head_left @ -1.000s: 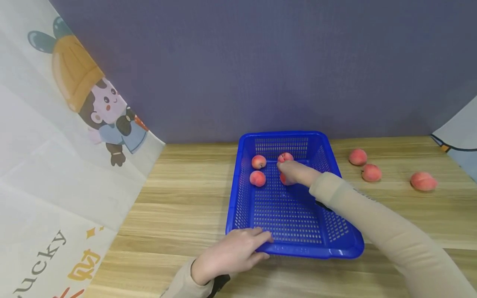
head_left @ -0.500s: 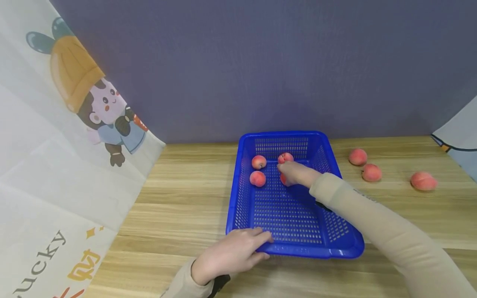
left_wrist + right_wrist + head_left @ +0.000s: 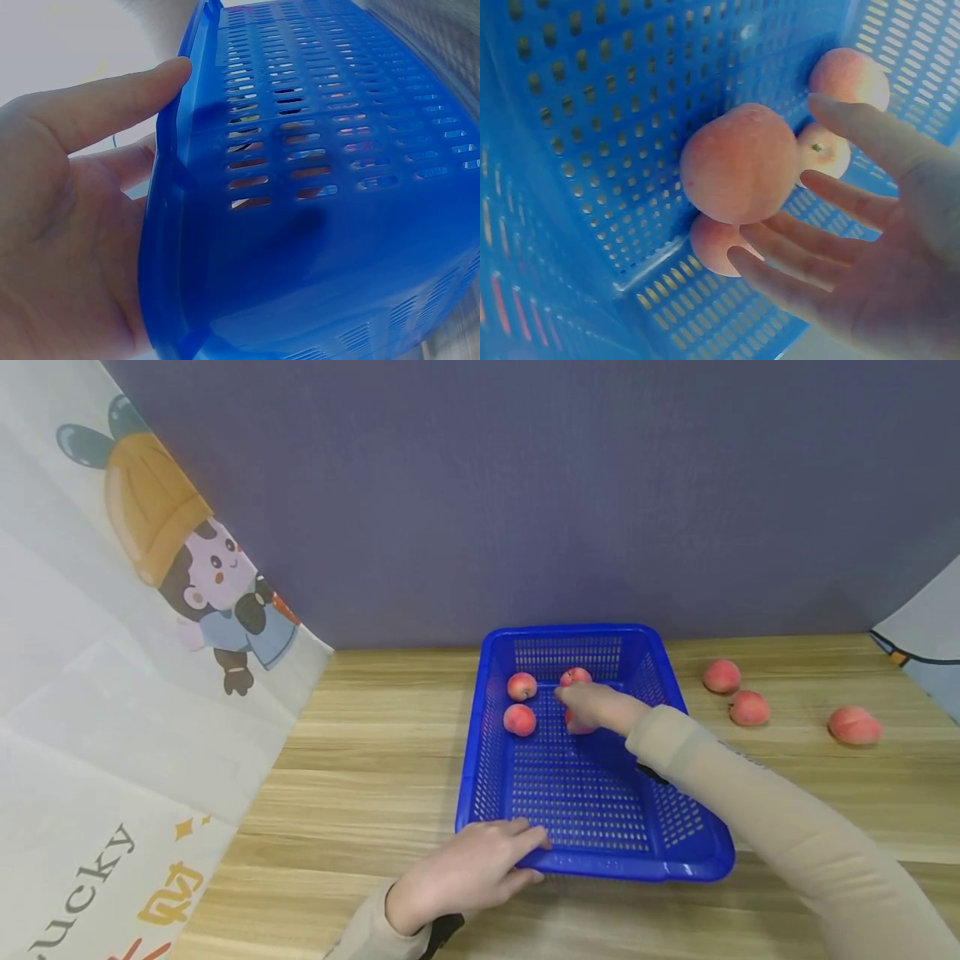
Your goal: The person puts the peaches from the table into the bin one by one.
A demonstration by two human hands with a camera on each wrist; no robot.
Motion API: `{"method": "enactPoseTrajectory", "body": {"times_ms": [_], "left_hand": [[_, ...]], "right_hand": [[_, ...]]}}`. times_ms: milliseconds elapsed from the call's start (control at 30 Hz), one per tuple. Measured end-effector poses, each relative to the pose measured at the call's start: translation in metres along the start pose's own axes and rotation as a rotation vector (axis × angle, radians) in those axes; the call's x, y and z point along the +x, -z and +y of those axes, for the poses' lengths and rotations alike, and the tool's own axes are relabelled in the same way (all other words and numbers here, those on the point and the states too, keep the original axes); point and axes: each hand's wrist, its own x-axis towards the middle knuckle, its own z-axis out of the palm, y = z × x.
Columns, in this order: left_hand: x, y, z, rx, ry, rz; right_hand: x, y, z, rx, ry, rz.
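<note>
basket [image 3: 630,866] sits on table [image 3: 352,777] | four peaches [image 3: 519,720] inside — far half | three peaches [image 3: 749,708] right of it — on table

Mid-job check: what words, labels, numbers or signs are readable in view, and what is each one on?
"ucky": dark lettering on the white sheet; its start runs out of frame.
"财": gold character, same sheet.
Red strokes below it: cut off, unreadable.
Dark marks on the right sleeve: too small to read.
Blue basket, peaches: no readable text.
</note>
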Motion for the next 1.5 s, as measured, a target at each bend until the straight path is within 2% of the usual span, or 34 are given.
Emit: {"method": "enactPoseTrajectory", "body": {"times_ms": [200,433,767,1133,1300,1500], "left_hand": [[0.000,0.000,0.000,0.005,-0.003,0.003],[0.000,-0.001,0.000,0.005,-0.005,0.002],[-0.001,-0.001,0.001,0.003,-0.001,0.009],[-0.001,-0.002,0.000,-0.007,0.002,-0.004],[-0.001,-0.002,0.000,-0.011,0.006,-0.007],[0.000,-0.001,0.000,-0.006,0.005,-0.006]], "right_hand": [[-0.008,0.012,-0.008,0.004,0.001,0.010],[-0.023,0.028,-0.016,0.009,0.030,0.076],[-0.042,0.048,-0.014,0.031,0.063,0.129],[-0.069,0.066,-0.002,0.030,0.064,0.224],[-0.079,0.070,0.010,0.055,0.075,0.243],[-0.091,0.072,0.027,0.087,0.037,0.277]]}}
